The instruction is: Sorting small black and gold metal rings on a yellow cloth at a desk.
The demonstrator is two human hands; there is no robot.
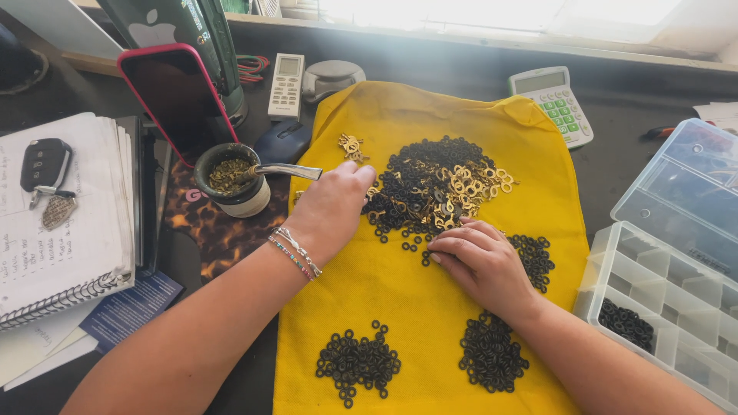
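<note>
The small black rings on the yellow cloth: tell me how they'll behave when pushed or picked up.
The black rings look tiny and thin, so probably very light; they should slide easily under the right hand. They lie flat, so rolling seems unlikely, though strays already scatter from the piles. The yellow cloth looks soft and may bunch if pushed hard. The left hand rests at the pile's edge.

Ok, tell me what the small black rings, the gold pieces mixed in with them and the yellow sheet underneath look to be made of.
Small black rings: probably rubber, matte, no glint. Gold-coloured pieces: likely metal, with bright reflections. Yellow sheet: a soft fabric, perhaps non-woven, dull and creased at its top edge.
</note>
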